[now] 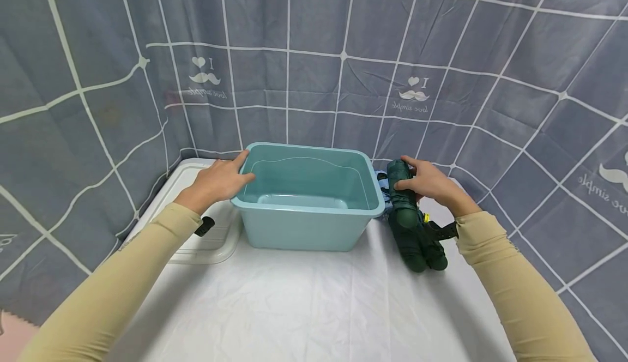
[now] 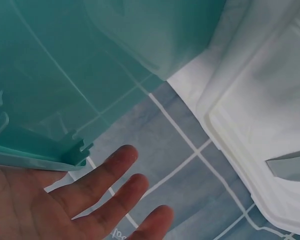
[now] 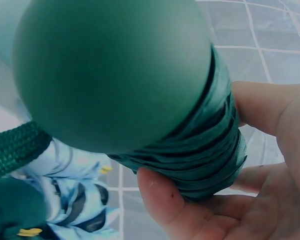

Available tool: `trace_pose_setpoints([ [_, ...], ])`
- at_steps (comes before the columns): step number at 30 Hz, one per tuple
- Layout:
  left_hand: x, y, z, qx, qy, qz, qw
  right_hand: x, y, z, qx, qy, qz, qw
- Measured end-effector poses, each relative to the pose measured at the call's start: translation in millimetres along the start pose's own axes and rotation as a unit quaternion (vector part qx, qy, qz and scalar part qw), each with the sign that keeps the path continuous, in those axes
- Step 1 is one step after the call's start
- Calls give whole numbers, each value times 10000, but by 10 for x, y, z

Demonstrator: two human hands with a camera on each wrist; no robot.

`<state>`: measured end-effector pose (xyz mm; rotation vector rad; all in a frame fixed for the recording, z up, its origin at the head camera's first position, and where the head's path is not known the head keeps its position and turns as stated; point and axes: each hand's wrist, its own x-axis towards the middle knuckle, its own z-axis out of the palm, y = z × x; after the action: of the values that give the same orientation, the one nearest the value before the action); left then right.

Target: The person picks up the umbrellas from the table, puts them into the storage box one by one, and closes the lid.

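Observation:
My right hand (image 1: 432, 179) grips a dark green folded umbrella (image 1: 405, 209) near the right end of a pale teal plastic bin (image 1: 304, 231). In the right wrist view, the umbrella's rounded handle end (image 3: 110, 75) faces the camera, with fingers and thumb around the wrapped fabric. At the bin's left end, my left hand (image 1: 216, 182) touches the rim, its thumb over the edge. The left wrist view shows its fingers (image 2: 110, 182) extended and spread below the rim; the thumb is hidden there. The bin's visible inside holds nothing.
More dark green folded umbrellas (image 1: 409, 250) lie right of the bin, beside light-blue patterned ones (image 1: 382, 185). A white lid (image 1: 223, 247) lies flat at the left, partly behind the left arm. Grey gridded curtain (image 1: 314, 78) surrounds the white-covered table (image 1: 294, 307).

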<state>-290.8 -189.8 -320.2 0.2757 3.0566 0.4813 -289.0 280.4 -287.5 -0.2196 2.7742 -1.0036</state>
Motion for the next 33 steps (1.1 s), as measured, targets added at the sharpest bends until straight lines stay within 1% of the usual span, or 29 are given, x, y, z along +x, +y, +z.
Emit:
trace_pose_setpoints([
  [7,3,-3,-4,26,21,3,10000,19,-205,-142,57,-29,-49,10000],
  [17,-5,22,-18,1,-50,-29,10000,111,-510,-202,117,-99,-346,9993],
  [21,-12,34,-19,-5,-57,-13,10000,155,-658,-185,82,-149,-368,9992],
  [25,-17,29,-11,-1,-116,-32,9999,213,-811,-144,163,-306,-377,9987],
  [28,-12,10,-5,7,-135,-66,9999,273,-933,-103,224,-415,-383,9982],
  [33,-18,2,-8,-18,-103,-95,9999,405,-1107,-1,161,-605,-448,9970],
])
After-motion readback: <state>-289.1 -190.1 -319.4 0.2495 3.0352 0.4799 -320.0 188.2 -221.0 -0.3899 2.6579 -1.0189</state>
